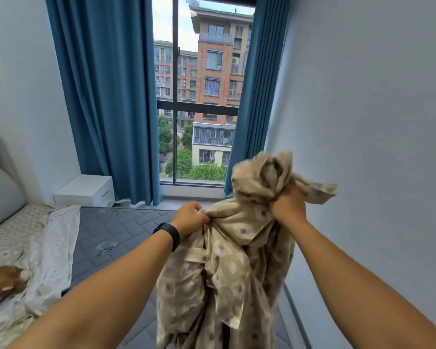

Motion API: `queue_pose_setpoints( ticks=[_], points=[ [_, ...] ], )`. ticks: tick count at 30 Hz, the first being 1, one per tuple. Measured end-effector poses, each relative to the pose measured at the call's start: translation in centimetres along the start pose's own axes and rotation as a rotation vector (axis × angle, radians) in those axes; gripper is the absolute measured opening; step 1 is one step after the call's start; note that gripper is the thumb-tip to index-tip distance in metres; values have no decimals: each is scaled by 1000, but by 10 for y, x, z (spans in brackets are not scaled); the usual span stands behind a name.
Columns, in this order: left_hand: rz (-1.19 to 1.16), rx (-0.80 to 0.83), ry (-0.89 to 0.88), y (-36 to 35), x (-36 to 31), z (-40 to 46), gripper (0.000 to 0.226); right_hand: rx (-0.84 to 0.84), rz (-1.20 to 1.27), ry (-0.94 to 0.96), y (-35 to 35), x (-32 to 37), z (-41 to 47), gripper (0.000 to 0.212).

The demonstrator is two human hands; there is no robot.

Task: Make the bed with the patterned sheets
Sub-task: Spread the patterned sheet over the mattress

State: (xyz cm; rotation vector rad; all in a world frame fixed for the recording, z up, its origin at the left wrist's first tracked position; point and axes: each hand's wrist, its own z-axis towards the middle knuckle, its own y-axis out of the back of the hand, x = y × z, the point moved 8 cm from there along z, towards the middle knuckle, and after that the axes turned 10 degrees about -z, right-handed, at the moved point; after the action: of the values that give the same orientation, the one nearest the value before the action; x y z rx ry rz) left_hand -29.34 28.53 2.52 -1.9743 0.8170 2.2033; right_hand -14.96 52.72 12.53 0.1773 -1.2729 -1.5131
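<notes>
Patterned sheet (pixel 222 268) is bunched up and held in the air over the mattress (pixel 116 230), toward its window-side end, so not much is done yet tbh. An edge is pinched by the left hand (pixel 190 217), and a crumpled wad is clenched tight in the right hand (pixel 288 205), with the rest hanging down in folds. Most of the mattress is left bare grey quilting. A lighter patterned cloth (pixel 35 248) is spread only along the headboard end of the mattress. Spreading, straightening and tucking are all still to be done, by the looks of it.
</notes>
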Motion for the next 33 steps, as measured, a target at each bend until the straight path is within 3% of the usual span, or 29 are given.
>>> queue_pose_setpoints(
  ticks=[3,6,8,10,12,14,16,19,22,25,26,30,33],
  points=[
    [-213,-209,43,13,-21,3,12,198,-37,-113,-45,-29,-35,42],
    [-460,-286,80,13,-42,1,18,451,238,-200,-82,-31,-62,44],
    [-422,-206,105,6,-54,0,18,700,463,-239,-109,-19,-85,68],
    [-417,-33,109,-16,-64,-5,13,830,510,-151,-122,0,-103,78],
    [-428,108,95,-39,-72,-12,25,777,563,-61,-124,14,-104,64],
    [-495,207,76,-54,-80,-23,10,551,503,-26,-115,14,-88,45],
    [-565,324,101,-63,-82,-24,23,418,522,-72,-108,5,-78,46],
    [-605,448,36,-63,-88,-23,28,391,750,-235,-113,-10,-76,55],
    [-480,329,-97,-37,-82,-12,19,325,870,-290,-107,-14,-66,31],
    [-128,56,-156,12,-44,-4,41,321,947,-387,-105,-30,-55,30],
    [-49,67,-127,18,-27,-5,49,316,964,-395,-102,-36,-51,29],
    [11,530,33,-28,26,-39,77,285,988,-382,-82,-35,-33,27],
    [223,594,187,-60,48,-56,69,327,980,-404,-84,-33,-18,37]
  ],
)
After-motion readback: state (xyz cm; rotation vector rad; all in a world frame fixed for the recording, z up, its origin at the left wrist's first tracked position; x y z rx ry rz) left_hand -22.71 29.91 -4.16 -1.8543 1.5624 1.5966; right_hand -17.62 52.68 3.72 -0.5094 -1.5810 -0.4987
